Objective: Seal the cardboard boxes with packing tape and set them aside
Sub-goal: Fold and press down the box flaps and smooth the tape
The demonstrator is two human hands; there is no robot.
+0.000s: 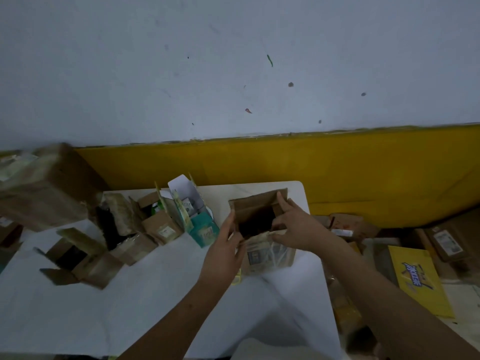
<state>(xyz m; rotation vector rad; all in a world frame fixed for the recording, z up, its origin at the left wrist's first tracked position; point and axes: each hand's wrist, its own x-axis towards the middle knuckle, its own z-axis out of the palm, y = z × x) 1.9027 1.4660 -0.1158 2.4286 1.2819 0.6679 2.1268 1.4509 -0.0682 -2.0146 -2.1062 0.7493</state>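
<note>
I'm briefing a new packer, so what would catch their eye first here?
The left hand and right hand hold an open cardboard box near the white table's far right corner. Behind it a bright yellow band runs along the wall's base, and more opened boxes crowd the table's left side.

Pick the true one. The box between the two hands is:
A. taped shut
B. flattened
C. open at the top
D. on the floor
C: the box has its flaps up and a dark inside on show; the left hand and right hand hold it on the table.
</note>
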